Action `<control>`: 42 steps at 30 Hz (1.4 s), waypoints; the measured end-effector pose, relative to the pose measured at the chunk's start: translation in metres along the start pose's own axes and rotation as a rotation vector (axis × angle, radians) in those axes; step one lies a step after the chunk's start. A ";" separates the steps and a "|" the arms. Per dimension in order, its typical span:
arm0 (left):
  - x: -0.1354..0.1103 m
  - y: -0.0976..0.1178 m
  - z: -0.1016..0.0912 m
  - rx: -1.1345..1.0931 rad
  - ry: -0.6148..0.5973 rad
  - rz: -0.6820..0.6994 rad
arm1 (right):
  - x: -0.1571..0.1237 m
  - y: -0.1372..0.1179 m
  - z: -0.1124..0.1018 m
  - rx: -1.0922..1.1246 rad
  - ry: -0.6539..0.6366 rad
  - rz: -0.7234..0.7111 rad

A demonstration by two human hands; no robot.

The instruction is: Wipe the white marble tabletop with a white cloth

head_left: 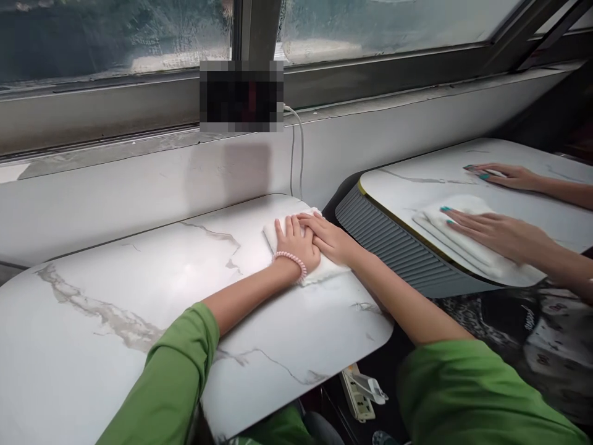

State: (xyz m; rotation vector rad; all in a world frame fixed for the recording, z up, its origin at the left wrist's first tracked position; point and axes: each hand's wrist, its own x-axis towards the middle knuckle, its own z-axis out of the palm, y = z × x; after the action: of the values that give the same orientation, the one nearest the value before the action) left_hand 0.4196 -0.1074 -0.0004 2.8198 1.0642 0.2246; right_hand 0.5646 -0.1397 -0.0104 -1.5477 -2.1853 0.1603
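Now, writing: pale script marks the black item (507, 314) at lower right, too small for you to read; the dark box (241, 96) below the window post is blurred out.
Your table (139, 266): white, rounded corners, grey-brown marble veins, set against a white wall (152, 191).
Room: cloudy windows (115, 37) in grey frames above a sill (162, 148); a white cable (302, 148) hangs down the wall, and a power strip (359, 395) lies below your table.
Cloth (331, 272): white, at the far right part of your table, under your hands.
Your left hand (300, 246): flat on the cloth, fingers spread, pink bracelet (294, 259) at the wrist.
Your right hand (336, 238): flat, fingers extended, overlapping the left's fingers.
Second table (514, 154): gold edge, grey ribbed side; a co-worker's hand (503, 233) rests on another white towel (467, 247).
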 end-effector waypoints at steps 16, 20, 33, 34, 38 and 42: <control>0.066 -0.034 0.005 -0.003 0.069 -0.087 | 0.060 0.058 0.011 -0.005 0.051 0.044; 0.045 -0.021 0.005 -0.018 0.062 -0.044 | 0.033 0.041 0.008 -0.017 0.054 0.083; -0.071 0.058 0.010 -0.056 0.137 0.312 | -0.126 -0.066 -0.005 -0.117 0.177 0.284; -0.077 0.060 0.010 -0.059 0.142 0.328 | -0.132 -0.072 -0.004 -0.125 0.188 0.294; -0.084 0.058 0.009 -0.062 0.130 0.350 | -0.136 -0.081 0.001 -0.138 0.230 0.319; -0.080 0.056 0.008 -0.065 0.075 0.349 | -0.128 -0.080 0.000 -0.140 0.242 0.342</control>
State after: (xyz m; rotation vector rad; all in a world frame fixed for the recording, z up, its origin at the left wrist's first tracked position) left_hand 0.3978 -0.2027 -0.0065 2.9386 0.5553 0.3912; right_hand 0.5292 -0.2867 -0.0205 -1.9027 -1.7686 -0.0734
